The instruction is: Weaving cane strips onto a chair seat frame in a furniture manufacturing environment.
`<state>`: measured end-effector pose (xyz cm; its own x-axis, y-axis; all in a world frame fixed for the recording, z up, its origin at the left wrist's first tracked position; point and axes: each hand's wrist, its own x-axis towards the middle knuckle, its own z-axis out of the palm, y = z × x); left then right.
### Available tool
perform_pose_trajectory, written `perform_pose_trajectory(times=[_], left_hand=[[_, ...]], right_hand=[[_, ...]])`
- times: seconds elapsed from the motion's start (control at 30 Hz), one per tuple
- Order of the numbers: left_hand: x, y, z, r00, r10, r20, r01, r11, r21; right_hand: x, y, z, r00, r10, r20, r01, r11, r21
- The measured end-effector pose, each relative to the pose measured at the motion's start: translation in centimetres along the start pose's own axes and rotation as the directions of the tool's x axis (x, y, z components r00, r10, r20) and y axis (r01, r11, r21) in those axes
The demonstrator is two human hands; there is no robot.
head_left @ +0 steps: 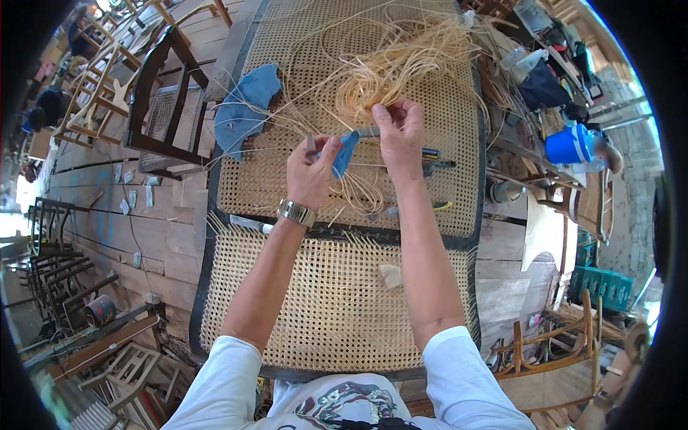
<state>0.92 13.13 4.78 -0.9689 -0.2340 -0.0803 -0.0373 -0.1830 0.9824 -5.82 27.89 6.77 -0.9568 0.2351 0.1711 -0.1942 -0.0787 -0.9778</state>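
Between left grip (311,170) and right grip (401,141) sits a blue scrap (346,153).

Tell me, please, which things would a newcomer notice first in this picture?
Probably the large, dark-edged woven cane surface, which fills the middle of the view. Next, the tangled bundle of pale strands on its far part, toward the right, and just nearer the small blue piece between the left hand and the right hand. Off to the right, a bright blue bucket also stands out.
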Motion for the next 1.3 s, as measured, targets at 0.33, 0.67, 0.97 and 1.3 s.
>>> perform_pose_trajectory(times=[0.33,0.67,0.97,1.3], left_hand=[[0.9,0.6,-0.2,0.997,-0.062,-0.053,0.056,0.993,-0.100],[1.3,-1.1,-0.9,0.969,-0.244,0.034,0.246,0.960,-0.136],[-0.3,-2.2,-1.0,0.935,-0.325,0.145,0.355,0.876,-0.325],[-1.8,-4.3,0.8,0.937,-0.317,0.150,0.345,0.909,-0.233]], right_hand=[[-5.1,0.7,0.2,0.942,0.178,0.285,-0.161,0.984,-0.082],[-7.0,2.8,-2.0,0.885,0.358,0.299,-0.415,0.896,0.155],[-7.6,3.3,-3.3,0.808,0.511,0.294,-0.575,0.793,0.203],[-11.5,0.5,-3.3,0.792,0.589,-0.164,-0.599,0.801,-0.017]])
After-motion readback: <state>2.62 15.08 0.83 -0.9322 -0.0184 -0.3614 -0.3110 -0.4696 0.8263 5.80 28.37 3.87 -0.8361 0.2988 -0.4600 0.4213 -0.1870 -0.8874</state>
